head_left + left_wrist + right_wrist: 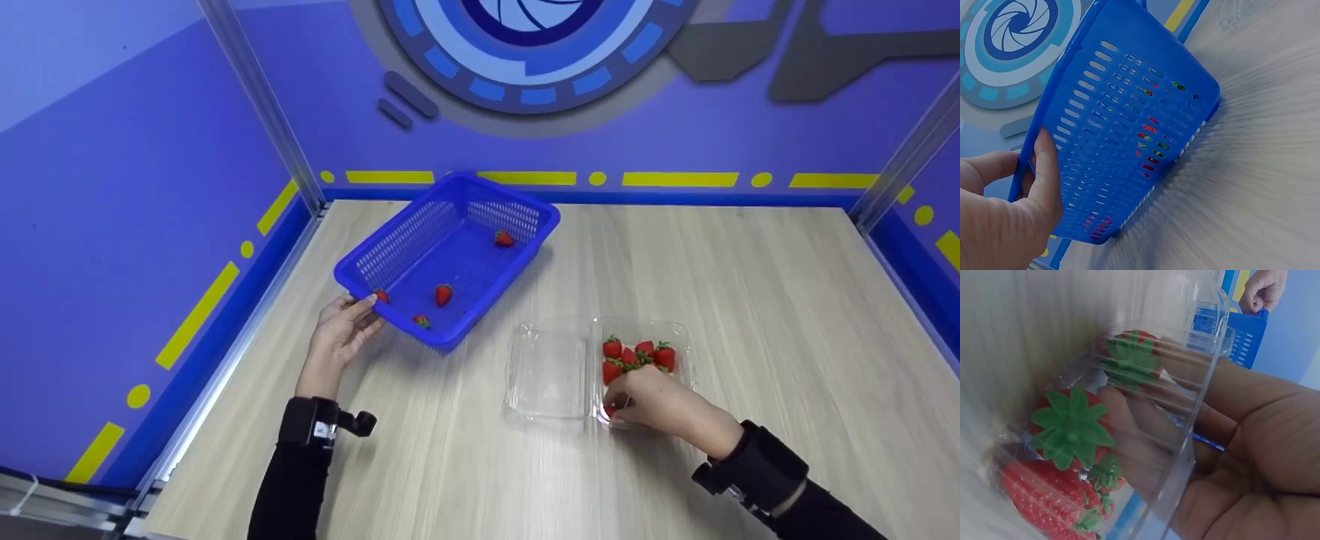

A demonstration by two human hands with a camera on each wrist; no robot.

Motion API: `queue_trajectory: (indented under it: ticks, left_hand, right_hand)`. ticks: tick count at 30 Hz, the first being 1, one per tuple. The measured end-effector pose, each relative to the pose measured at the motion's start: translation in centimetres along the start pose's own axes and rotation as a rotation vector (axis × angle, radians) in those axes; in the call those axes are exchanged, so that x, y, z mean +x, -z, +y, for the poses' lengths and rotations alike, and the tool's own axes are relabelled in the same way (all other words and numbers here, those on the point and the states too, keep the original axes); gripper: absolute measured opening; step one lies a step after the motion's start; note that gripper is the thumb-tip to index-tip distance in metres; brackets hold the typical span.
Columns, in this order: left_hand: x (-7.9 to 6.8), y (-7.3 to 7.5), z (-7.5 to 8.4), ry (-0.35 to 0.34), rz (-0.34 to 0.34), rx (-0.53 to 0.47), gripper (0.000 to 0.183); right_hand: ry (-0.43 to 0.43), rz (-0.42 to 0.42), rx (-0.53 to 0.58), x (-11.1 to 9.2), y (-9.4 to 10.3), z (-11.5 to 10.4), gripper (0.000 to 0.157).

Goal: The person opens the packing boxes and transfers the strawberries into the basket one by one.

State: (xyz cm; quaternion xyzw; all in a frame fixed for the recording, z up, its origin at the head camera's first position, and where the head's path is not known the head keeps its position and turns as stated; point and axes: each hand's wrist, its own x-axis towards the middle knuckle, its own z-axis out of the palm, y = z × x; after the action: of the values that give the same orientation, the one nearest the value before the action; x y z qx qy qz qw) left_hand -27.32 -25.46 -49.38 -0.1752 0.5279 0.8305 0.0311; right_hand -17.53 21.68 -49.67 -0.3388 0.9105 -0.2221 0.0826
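Observation:
My left hand (339, 339) grips the rim of a blue plastic basket (480, 315) at its near left corner, thumb over the edge and fingers outside. In the left wrist view, the slotted basket wall (1129, 101) shows bits of red and green through it. Inside the basket lie a few strawberries, among them one strawberry (443, 294) near the middle and another (504, 238) at the far end. My right hand (660, 397) reaches into a clear hinged punnet (551, 375) and pinches a strawberry (1131, 360) near its front corner. Several other strawberries (664, 356) sit behind that hand.
The punnet's lid lies folded open to the left, towards the basket. Under everything is a light wooden table (750, 300). Blue printed panels (637, 150) enclose its back and sides, with metal posts (262, 97) at the corners.

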Motion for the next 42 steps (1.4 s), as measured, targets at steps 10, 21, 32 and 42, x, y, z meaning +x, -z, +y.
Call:
queue_trajectory:
  ticks: [10, 21, 32, 42]
  left_hand:
    - [0.2, 0.0, -0.2, 0.009, -0.002, -0.018, 0.024]
    - [0.1, 0.1, -0.2, 0.007, -0.006, -0.018, 0.026]
    - [-0.1, 0.1, -0.3, 0.004, 0.005, -0.021, 0.037]
    - [-0.1, 0.0, 0.0, 0.003, 0.003, -0.013, 0.028]
  right_hand:
    - [-0.022, -0.061, 0.029, 0.4, 0.5, 0.3, 0.009]
    - [-0.096, -0.026, -0.019, 0.4, 0.1, 0.1, 0.016]
    - [-0.039, 0.041, -0.002, 0.3, 0.4, 0.2, 0.017]
    - [-0.091, 0.1, -0.033, 1.3, 3.4, -1.2, 0.019]
